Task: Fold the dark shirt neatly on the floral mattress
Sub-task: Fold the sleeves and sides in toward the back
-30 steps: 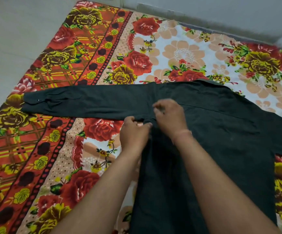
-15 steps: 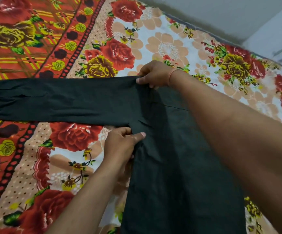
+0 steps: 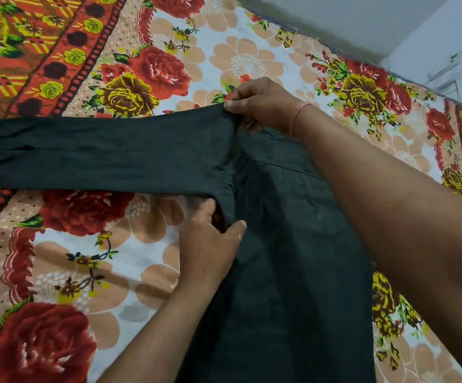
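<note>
The dark shirt lies flat on the floral mattress, its body running toward me and one long sleeve stretched out to the left past the frame edge. My right hand pinches the shoulder at the top of that sleeve, with a thin band on the wrist. My left hand grips the shirt's side edge just below the armpit, thumb on top of the cloth and fingers tucked under it. My right forearm hides the shirt's right side.
The mattress carries red and yellow roses with an orange patterned border on the left. A grey floor and a pale wall lie beyond its far edge at the upper right.
My right hand moved from the armpit up to the shoulder and now pinches it. The left hand stays at the armpit edge. The view has shifted closer and rightward.
</note>
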